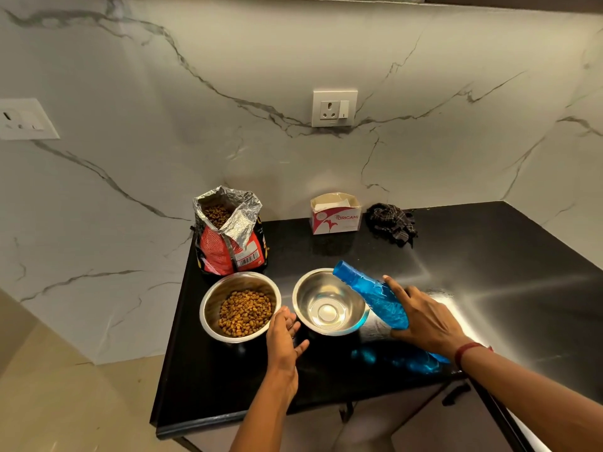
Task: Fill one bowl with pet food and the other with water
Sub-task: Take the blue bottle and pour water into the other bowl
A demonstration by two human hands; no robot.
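Note:
Two steel bowls stand side by side on the black counter (489, 272). The left bowl (213, 308) holds brown kibble. The right bowl (306, 288) shows a shiny bottom; I cannot tell whether water is in it. My right hand (424, 321) grips a blue plastic bottle (368, 288), tilted with its mouth over the right bowl's rim. My left hand (284, 340) rests between the two bowls with relaxed fingers, close to the left bowl's rim. An open red pet food bag (228, 246) stands behind the left bowl.
A white and red tissue box (336, 216) and a crumpled dark checked cloth (393, 223) lie by the marble wall. A wall socket (334, 107) is above them. The counter's front edge runs just below my arms, with cabinet doors underneath.

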